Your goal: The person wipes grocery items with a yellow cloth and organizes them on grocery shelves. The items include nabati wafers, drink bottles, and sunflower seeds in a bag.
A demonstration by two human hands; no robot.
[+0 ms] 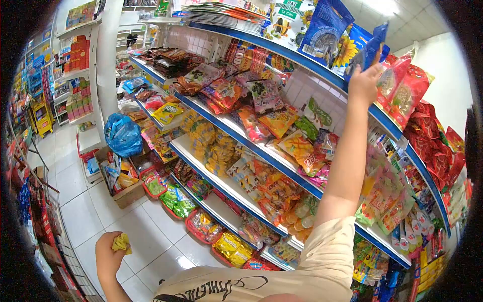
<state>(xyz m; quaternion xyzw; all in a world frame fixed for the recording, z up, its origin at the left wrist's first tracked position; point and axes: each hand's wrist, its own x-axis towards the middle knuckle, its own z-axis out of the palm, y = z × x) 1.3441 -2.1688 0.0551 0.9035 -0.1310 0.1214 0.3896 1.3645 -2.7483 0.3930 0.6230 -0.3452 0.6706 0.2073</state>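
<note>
My right hand (365,84) is raised to the top shelf, its fingers closed on a blue snack bag (371,48) seen nearly edge-on. Close to it on that shelf stand another blue bag (326,32), a blue bag with a sunflower picture (347,51) and a white seed bag (288,22). Red bags (406,88) are just to the right of this hand. Low at the left, over the floor, my left hand (108,255) is closed around a crumpled yellow cloth (121,243).
Slanting across the view, the shelf unit (241,128) carries candy bags on several levels. Red baskets of sweets (204,226) line its foot. A cardboard box (126,199) and a blue plastic bag (123,135) stand at its end. White floor tiles (98,206) lie at left.
</note>
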